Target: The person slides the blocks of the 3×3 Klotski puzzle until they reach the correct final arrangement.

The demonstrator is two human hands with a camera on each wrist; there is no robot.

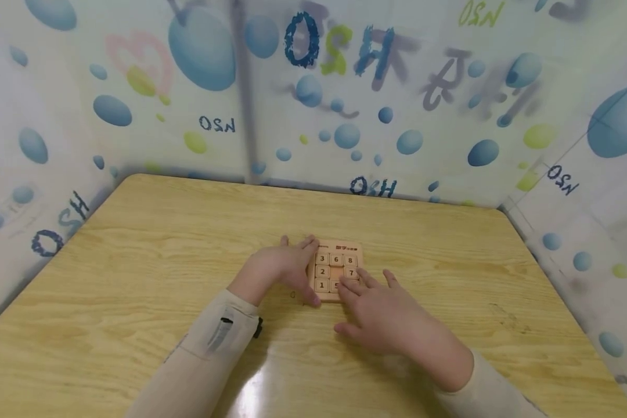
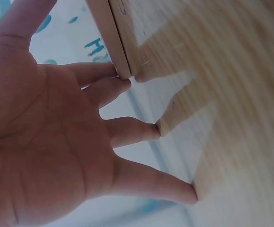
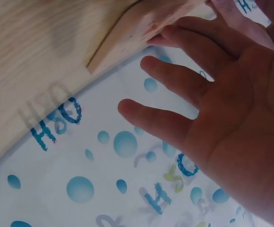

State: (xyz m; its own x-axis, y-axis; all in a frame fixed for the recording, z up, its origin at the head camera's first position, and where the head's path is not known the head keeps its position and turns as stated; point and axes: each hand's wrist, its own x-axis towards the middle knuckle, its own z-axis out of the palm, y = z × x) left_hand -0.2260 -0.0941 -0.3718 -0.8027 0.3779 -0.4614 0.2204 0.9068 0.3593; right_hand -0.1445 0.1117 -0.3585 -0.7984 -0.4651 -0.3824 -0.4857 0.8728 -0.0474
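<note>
A wooden sliding number puzzle (image 1: 336,260) lies flat on the table. Its top row reads 3, 6, 8; the middle row has 2, a gap and 7; the bottom row shows 1 and a partly covered 5. My left hand (image 1: 287,264) holds the frame's left side, thumb at the lower corner and fingertips at the upper one. In the left wrist view its other fingertips rest on the wood, spread apart. My right hand (image 1: 378,310) reaches over the lower right, fingers extended, fingertips on or just above the tiles near 5 and 7. The bottom right tile is hidden.
The light wood table (image 1: 188,232) spreads around the puzzle. Behind it and at both sides stand pale walls (image 1: 423,168) with blue and green bubbles and lettering. Faint marks (image 1: 509,319) show on the tabletop at the right.
</note>
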